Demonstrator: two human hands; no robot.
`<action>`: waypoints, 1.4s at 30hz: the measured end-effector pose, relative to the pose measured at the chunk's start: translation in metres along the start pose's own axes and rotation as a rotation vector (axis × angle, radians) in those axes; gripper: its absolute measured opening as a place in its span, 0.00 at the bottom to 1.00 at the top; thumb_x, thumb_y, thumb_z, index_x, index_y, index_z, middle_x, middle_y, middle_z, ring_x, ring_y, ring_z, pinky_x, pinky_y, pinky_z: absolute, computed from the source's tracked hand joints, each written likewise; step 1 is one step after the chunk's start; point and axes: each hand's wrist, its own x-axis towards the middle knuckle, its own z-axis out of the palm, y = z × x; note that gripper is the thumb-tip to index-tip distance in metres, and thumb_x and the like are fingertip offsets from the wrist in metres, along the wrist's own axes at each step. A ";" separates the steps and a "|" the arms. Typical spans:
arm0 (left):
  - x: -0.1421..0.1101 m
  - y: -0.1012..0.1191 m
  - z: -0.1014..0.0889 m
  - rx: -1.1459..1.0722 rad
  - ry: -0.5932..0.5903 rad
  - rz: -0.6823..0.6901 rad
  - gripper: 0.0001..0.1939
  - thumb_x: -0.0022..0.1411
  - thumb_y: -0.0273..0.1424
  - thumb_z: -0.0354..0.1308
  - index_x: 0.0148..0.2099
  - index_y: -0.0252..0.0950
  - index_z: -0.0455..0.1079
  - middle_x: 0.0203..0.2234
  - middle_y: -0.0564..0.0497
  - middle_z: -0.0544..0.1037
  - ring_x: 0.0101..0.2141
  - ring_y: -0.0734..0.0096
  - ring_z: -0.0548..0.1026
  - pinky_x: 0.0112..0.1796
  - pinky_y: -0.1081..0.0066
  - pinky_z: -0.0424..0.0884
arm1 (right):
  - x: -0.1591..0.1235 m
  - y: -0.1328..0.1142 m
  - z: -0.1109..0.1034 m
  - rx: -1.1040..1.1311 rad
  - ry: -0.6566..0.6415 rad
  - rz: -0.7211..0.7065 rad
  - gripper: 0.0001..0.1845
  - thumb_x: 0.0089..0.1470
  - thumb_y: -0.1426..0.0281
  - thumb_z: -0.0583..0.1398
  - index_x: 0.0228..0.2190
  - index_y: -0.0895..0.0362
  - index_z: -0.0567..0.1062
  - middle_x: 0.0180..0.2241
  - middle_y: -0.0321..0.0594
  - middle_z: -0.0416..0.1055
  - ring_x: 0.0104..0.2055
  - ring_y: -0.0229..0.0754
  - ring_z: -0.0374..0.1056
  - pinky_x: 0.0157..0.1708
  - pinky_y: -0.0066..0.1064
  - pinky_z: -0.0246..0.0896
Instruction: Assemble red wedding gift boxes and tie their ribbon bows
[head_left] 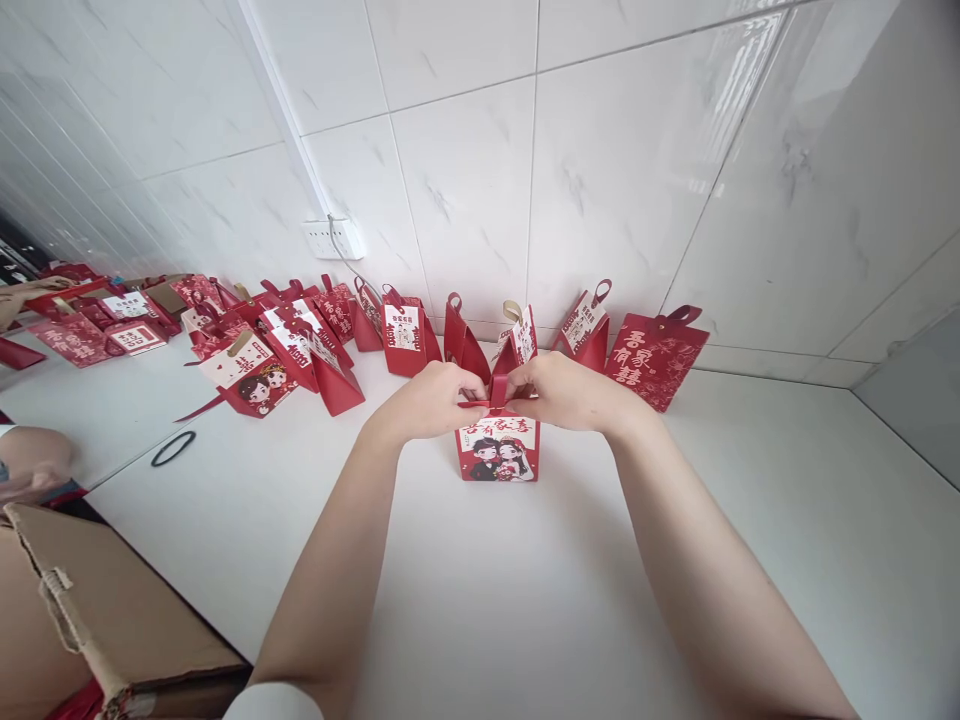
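A small red gift box (496, 455) with a cartoon bride and groom on its front stands upright on the white table (525, 600). My left hand (431, 398) and my right hand (566, 390) meet over its top. Both hands are closed, pinching the red ribbon (491, 392) at the top of the box between their fingertips.
Several finished red gift boxes (405, 335) line the tiled wall, one large one (656, 355) to the right. A black hair band (173, 448) lies at left. A cardboard box (97, 610) sits at the lower left. Another person's hand (30, 292) shows at far left.
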 end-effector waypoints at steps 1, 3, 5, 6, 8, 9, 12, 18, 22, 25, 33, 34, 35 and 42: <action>0.000 0.000 -0.001 -0.005 -0.011 0.001 0.10 0.55 0.34 0.55 0.32 0.36 0.75 0.26 0.52 0.77 0.27 0.71 0.70 0.25 0.73 0.58 | 0.000 0.001 0.000 0.009 -0.006 -0.011 0.07 0.50 0.72 0.57 0.27 0.54 0.77 0.24 0.34 0.72 0.24 0.36 0.60 0.25 0.28 0.52; -0.001 -0.001 -0.003 -0.015 -0.025 0.004 0.10 0.56 0.34 0.54 0.33 0.37 0.75 0.27 0.53 0.77 0.28 0.71 0.71 0.26 0.73 0.59 | 0.000 0.001 0.000 0.021 -0.012 -0.033 0.08 0.50 0.73 0.57 0.28 0.54 0.77 0.24 0.34 0.72 0.24 0.36 0.59 0.25 0.28 0.52; -0.001 -0.001 -0.004 -0.031 -0.023 0.014 0.10 0.56 0.34 0.54 0.34 0.37 0.75 0.29 0.53 0.78 0.30 0.71 0.71 0.28 0.74 0.61 | 0.001 0.002 0.001 0.019 -0.005 -0.040 0.08 0.50 0.73 0.57 0.26 0.54 0.76 0.23 0.34 0.70 0.24 0.35 0.58 0.25 0.28 0.51; -0.001 -0.001 -0.004 -0.037 -0.019 0.019 0.09 0.56 0.34 0.54 0.34 0.37 0.75 0.29 0.53 0.78 0.30 0.71 0.72 0.29 0.74 0.62 | 0.001 0.002 0.001 0.013 0.002 -0.037 0.08 0.50 0.73 0.57 0.25 0.54 0.76 0.22 0.34 0.69 0.23 0.35 0.58 0.25 0.28 0.51; -0.001 -0.001 -0.003 -0.036 -0.013 0.026 0.09 0.56 0.33 0.55 0.33 0.36 0.74 0.30 0.52 0.78 0.30 0.71 0.72 0.29 0.74 0.62 | 0.002 0.002 0.003 0.000 0.011 -0.033 0.08 0.50 0.73 0.57 0.24 0.54 0.75 0.20 0.33 0.66 0.22 0.35 0.56 0.24 0.28 0.50; -0.001 0.000 -0.003 -0.029 -0.008 0.026 0.09 0.55 0.33 0.55 0.33 0.36 0.74 0.29 0.52 0.78 0.30 0.71 0.72 0.29 0.74 0.62 | 0.002 0.002 0.004 -0.003 0.012 -0.034 0.08 0.50 0.72 0.57 0.23 0.54 0.75 0.20 0.33 0.65 0.22 0.36 0.56 0.24 0.28 0.49; 0.000 0.001 -0.001 -0.010 0.013 0.018 0.07 0.54 0.32 0.55 0.31 0.36 0.73 0.27 0.52 0.77 0.28 0.72 0.70 0.27 0.74 0.60 | 0.003 0.001 0.006 -0.003 0.015 -0.032 0.08 0.51 0.72 0.56 0.23 0.54 0.74 0.20 0.34 0.64 0.22 0.36 0.55 0.24 0.28 0.49; 0.003 0.002 0.003 -0.032 0.033 0.008 0.06 0.50 0.30 0.55 0.26 0.34 0.71 0.20 0.55 0.72 0.23 0.76 0.63 0.25 0.74 0.56 | 0.001 -0.004 0.005 -0.029 0.013 -0.003 0.08 0.50 0.70 0.56 0.21 0.54 0.70 0.19 0.34 0.61 0.22 0.36 0.55 0.23 0.29 0.48; 0.004 0.000 0.003 -0.069 0.027 0.018 0.05 0.49 0.29 0.56 0.24 0.33 0.70 0.19 0.57 0.70 0.23 0.78 0.61 0.24 0.75 0.55 | -0.001 -0.005 0.003 -0.030 -0.007 -0.027 0.07 0.49 0.71 0.57 0.22 0.54 0.73 0.19 0.34 0.63 0.23 0.38 0.58 0.25 0.30 0.48; 0.003 -0.002 0.000 -0.089 -0.013 0.026 0.06 0.50 0.30 0.56 0.27 0.34 0.72 0.21 0.56 0.73 0.24 0.77 0.63 0.26 0.75 0.57 | -0.001 -0.003 0.002 -0.015 -0.021 -0.033 0.08 0.50 0.70 0.57 0.23 0.53 0.74 0.20 0.34 0.65 0.23 0.37 0.58 0.25 0.30 0.49; -0.004 -0.004 -0.008 -0.098 -0.105 0.039 0.13 0.51 0.40 0.62 0.35 0.37 0.75 0.32 0.54 0.78 0.33 0.70 0.72 0.31 0.74 0.63 | -0.002 -0.003 0.000 0.040 -0.044 -0.036 0.05 0.51 0.69 0.58 0.26 0.54 0.74 0.23 0.33 0.67 0.24 0.36 0.58 0.24 0.29 0.49; -0.004 -0.004 -0.008 -0.105 -0.096 0.038 0.13 0.52 0.41 0.61 0.35 0.37 0.75 0.32 0.54 0.78 0.34 0.70 0.72 0.31 0.74 0.63 | -0.002 -0.003 0.000 0.041 -0.043 -0.039 0.05 0.51 0.69 0.58 0.26 0.54 0.74 0.23 0.33 0.67 0.24 0.36 0.58 0.24 0.29 0.49; -0.003 -0.004 -0.007 -0.109 -0.083 0.037 0.12 0.53 0.40 0.60 0.35 0.37 0.75 0.32 0.54 0.78 0.34 0.70 0.72 0.31 0.74 0.63 | -0.001 -0.003 0.001 0.038 -0.043 -0.044 0.06 0.51 0.69 0.57 0.26 0.55 0.74 0.23 0.33 0.67 0.23 0.36 0.57 0.24 0.29 0.49; 0.001 -0.005 -0.003 -0.022 -0.044 0.116 0.08 0.57 0.33 0.55 0.32 0.36 0.74 0.28 0.54 0.77 0.28 0.74 0.68 0.29 0.73 0.60 | 0.005 0.005 0.009 0.009 -0.015 -0.090 0.08 0.53 0.70 0.57 0.23 0.55 0.70 0.19 0.32 0.62 0.22 0.36 0.53 0.24 0.30 0.45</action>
